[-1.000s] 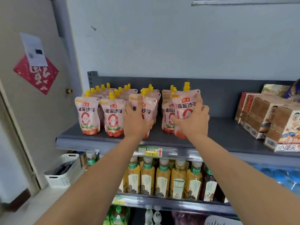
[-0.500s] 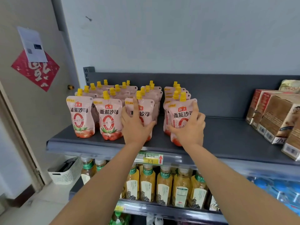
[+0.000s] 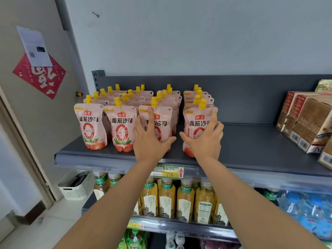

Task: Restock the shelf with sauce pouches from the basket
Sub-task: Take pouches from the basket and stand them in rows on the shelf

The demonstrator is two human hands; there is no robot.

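Several pink sauce pouches with yellow caps stand in rows on the dark grey top shelf [image 3: 251, 151]. My left hand [image 3: 150, 141] lies against the front pouch of the third row [image 3: 161, 121], fingers spread around it. My right hand [image 3: 206, 139] wraps the front pouch of the fourth row [image 3: 196, 123], which stands upright on the shelf. Two more front pouches [image 3: 90, 126] stand free to the left. The white basket [image 3: 77, 187] sits on the floor at lower left, beside the shelving.
Brown cartons [image 3: 309, 123] fill the shelf's right end, with bare shelf between them and the pouches. Yellow tea bottles [image 3: 167, 200] and water bottles [image 3: 305, 211] line the shelf below. A door with a red paper decoration [image 3: 40, 76] is on the left.
My right hand has brought its pouch down from a raised position so it stands at the front of the fourth row. My left hand stayed on the third-row pouch.
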